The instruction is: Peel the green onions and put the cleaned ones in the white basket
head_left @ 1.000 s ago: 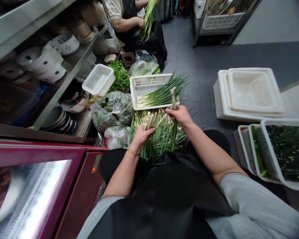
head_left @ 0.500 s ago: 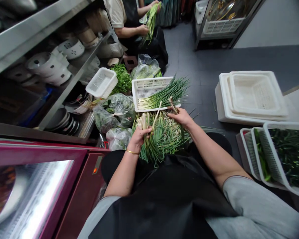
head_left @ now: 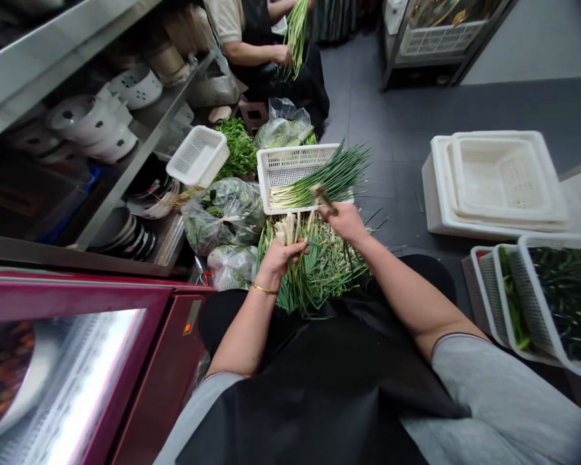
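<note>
My left hand (head_left: 281, 254) is closed round a bunch of green onions (head_left: 286, 229), their white ends pointing up. A short brownish stalk-like piece (head_left: 325, 199) is gripped in my right hand (head_left: 343, 221), just in front of the white basket's near rim. Under both hands spreads a loose pile of green onions (head_left: 332, 268). The white perforated basket (head_left: 297, 154) beyond it holds green onions (head_left: 326, 177) lying side by side, white ends to the left and green tops over the right edge.
Bagged greens (head_left: 225, 216), leafy herbs (head_left: 236, 145) and a small white basket (head_left: 198, 155) lie left. A person (head_left: 256, 55) holding long green stalks sits ahead. Stacked white bins (head_left: 496, 181) and baskets of green vegetables (head_left: 569, 300) stand right. A dish shelf (head_left: 140, 142) borders the left.
My right hand has moved slightly left and its held piece tilts differently. The pale stalk that stuck out beside my left hand now lies close to the bunch. The person's stalks have shifted.
</note>
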The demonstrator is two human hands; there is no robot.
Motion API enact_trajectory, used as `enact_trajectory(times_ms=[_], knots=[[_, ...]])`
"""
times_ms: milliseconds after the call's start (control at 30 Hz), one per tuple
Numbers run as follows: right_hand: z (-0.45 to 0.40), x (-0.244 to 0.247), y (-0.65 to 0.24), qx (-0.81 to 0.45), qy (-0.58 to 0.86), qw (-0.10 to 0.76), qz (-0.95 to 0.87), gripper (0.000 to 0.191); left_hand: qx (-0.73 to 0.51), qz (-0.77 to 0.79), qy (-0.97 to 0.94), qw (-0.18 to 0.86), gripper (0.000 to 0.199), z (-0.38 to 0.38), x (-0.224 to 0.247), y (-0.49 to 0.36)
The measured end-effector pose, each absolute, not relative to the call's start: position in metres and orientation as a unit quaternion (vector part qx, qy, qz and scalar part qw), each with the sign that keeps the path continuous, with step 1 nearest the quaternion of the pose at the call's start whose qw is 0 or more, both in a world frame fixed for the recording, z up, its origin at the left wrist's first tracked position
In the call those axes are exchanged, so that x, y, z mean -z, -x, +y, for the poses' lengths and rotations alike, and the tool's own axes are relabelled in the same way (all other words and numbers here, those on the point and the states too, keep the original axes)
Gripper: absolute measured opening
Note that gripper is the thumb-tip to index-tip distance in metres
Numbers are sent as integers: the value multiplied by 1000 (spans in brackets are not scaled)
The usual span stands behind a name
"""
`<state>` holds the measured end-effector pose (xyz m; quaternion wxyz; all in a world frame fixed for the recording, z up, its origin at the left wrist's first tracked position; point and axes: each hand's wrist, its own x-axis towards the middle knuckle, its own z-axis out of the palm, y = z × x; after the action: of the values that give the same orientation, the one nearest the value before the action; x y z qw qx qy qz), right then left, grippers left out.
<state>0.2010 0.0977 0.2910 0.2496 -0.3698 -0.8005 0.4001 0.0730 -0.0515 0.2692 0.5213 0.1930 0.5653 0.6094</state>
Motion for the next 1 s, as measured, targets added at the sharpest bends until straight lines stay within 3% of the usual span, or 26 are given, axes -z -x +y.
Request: enact_trajectory(times_ms=[133,233,300,467,533,700,800,900,1000], knots=[[136,-288,-218,-386,433,249,-775,33,-604,545,-177,554,36,-56,-273,-72],[139,-274,-223,-365,435,192,-801,41,-611,543,-171,550,35,-56,-272,-72],[125,-266,-220,-346,436,171,-813,35,-609,552,-164,545,35,-54,-270,-72],[82,-274,-194,-423,333,167,-826,20,-599,560,-177,544,38,-50,-266,-73],[87,-283,-184,-446,334,196,-807,16,-588,556,-190,556,39,-50,-265,-73],[138,-297,-191,-459,475,384,-645,15,-592,552,-176,561,36,-58,-268,-67],[132,-297,-202,-501,443,346,-658,8,-604,550,-155,556,34,-61,-267,-62],[101,-293,-203,-640,368,263,-621,22,-608,565,-151,536,35,-62,-265,-61],[79,-293,-192,-733,311,247,-552,42,-587,566,-183,549,34,-64,-263,-63]])
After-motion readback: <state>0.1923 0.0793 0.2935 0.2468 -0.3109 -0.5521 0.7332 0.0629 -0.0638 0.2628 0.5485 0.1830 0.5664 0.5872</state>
